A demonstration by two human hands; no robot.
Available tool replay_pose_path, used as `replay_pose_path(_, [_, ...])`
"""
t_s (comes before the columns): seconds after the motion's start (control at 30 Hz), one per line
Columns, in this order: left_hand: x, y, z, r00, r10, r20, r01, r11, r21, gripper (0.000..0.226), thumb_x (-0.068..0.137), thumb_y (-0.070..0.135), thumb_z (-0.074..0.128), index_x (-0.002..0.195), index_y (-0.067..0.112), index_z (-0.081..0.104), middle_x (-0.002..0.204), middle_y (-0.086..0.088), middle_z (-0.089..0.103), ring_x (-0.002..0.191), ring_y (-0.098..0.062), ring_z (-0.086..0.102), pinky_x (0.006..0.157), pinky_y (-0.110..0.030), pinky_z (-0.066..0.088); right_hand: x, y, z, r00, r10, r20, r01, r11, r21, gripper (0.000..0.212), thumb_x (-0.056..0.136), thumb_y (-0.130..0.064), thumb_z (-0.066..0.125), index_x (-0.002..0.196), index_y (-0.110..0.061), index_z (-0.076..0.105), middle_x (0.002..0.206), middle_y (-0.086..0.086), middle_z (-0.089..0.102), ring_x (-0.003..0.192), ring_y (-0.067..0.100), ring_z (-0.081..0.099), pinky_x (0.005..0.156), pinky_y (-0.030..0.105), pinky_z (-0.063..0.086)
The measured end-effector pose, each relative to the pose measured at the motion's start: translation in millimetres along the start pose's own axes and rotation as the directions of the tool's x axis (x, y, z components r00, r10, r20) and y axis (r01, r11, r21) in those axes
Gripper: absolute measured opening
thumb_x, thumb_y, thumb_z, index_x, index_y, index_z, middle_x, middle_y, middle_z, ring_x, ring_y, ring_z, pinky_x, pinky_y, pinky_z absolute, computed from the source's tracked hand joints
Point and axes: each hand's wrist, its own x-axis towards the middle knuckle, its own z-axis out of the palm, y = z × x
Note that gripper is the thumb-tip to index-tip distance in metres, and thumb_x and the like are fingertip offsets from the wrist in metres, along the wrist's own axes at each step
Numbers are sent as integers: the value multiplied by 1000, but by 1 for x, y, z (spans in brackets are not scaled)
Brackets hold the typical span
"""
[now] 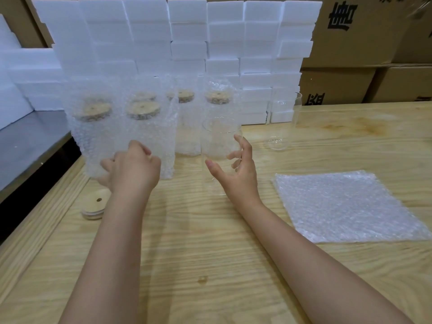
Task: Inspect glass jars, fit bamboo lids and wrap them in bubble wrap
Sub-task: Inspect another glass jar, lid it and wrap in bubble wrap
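your right fingers (240, 141) were spread and loosely curved, thumb at the near side of the bare glass jar (217, 141) and the rest at its right wall. they were not closed on it, and whether any tip touched the glass could not be told. that right hand (238, 174) cupped a jar standing upright and lidless on the wooden table (210, 253).

left of the jar, your left fingers (143, 149) were curled against a bubble-wrapped jar (145, 134), and your left hand (133, 169) seemed to hold it low down.

the bare jar looked thin-walled, smooth and rigid, so likely light, slippery and easy to chip. you would do best to take it round the middle of the wall with thumb opposite fingers, firm but not pinching the rim.

a stack of bamboo lids (95, 206) lay left of the jar and nearer you. a bubble wrap sheet (346, 206) lay flat to the jar's right. a second empty glass jar (284, 122) stood right of it and farther back, before a wall of white foam blocks (187, 43).
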Motion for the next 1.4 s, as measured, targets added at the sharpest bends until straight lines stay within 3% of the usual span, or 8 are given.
replay_pose_path(0.07, [-5, 16, -14, 993, 117, -26, -119, 929, -351, 16, 94, 30, 48, 108, 26, 56, 107, -5, 58, 115, -32, 46, 96, -43, 42, 0, 0, 0, 1000, 4, 0, -4, 1000, 3, 78, 61, -66, 67, 125, -60, 23, 104, -16, 45, 108, 15, 46, 91, 31, 42])
replay_pose_path(0.17, [-17, 47, -27, 976, 169, -139, -206, 498, -842, 19, 97, 21, 44, 100, 22, 63, 86, 7, 62, 83, -8, 59, 69, -21, 48, 1, -1, 1, 1000, 9, -3, -9, 1000, 13, 80, 57, -73, 64, 125, -61, 23, 103, -17, 45, 107, 14, 46, 86, 26, 39])
replay_pose_path(0.3, [-27, 82, -21, 971, 177, -160, -193, 191, -962, 28, 102, 21, 37, 90, 27, 61, 89, 7, 69, 77, -3, 60, 60, -15, 45, 0, 0, 3, 1000, -1, -16, 1, 1000, 0, 82, 55, -76, 61, 127, -58, 24, 101, -17, 45, 104, 15, 46, 85, 25, 38])
replay_pose_path(0.43, [-19, 99, -5, 986, 169, 2, -7, 53, -999, 27, 101, 18, 37, 90, 22, 61, 83, 6, 71, 70, -5, 61, 56, -17, 46, 2, 0, 2, 1000, -21, -22, 20, 1000, -10, 81, 56, -75, 60, 126, -58, 25, 99, -16, 45, 104, 17, 47, 90, 29, 41])
replay_pose_path(0.57, [-9, 105, 5, 982, 164, 97, 88, 63, -994, 21, 100, 15, 40, 90, 20, 58, 86, 3, 71, 75, -10, 62, 64, -22, 47, 3, 0, 3, 1000, -20, -18, 20, 1000, -14, 80, 55, -74, 60, 125, -57, 25, 99, -16, 45, 104, 18, 47, 90, 30, 41])
replay_pose_path(0.7, [-10, 109, 6, 954, 224, 199, 142, 246, -959, 16, 96, 12, 47, 90, 19, 60, 84, 4, 70, 67, -1, 61, 51, -5, 40, 3, 0, 3, 1000, -24, -19, 24, 999, -24, 84, 56, -74, 59, 130, -52, 27, 100, -16, 46, 104, 17, 47, 91, 31, 43])
replay_pose_path(0.8, [-11, 110, 6, 933, 237, 269, 177, 349, -920, 17, 95, 14, 48, 97, 19, 65, 78, 11, 69, 59, 6, 58, 54, -14, 40, 3, 0, 2, 999, -26, -20, 25, 999, -29, 83, 57, -73, 60, 129, -53, 26, 100, -15, 46, 105, 17, 48, 93, 36, 44])
replay_pose_path(1.4, [-10, 105, 8, 931, 227, 286, 159, 453, -877, 17, 89, 14, 57, 92, 21, 72, 80, 10, 67, 75, -3, 59, 61, -22, 34, 2, -1, 1, 1000, -11, -11, 11, 1000, -26, 88, 57, -72, 61, 134, -46, 27, 102, -13, 46, 108, 20, 47, 93, 37, 45])
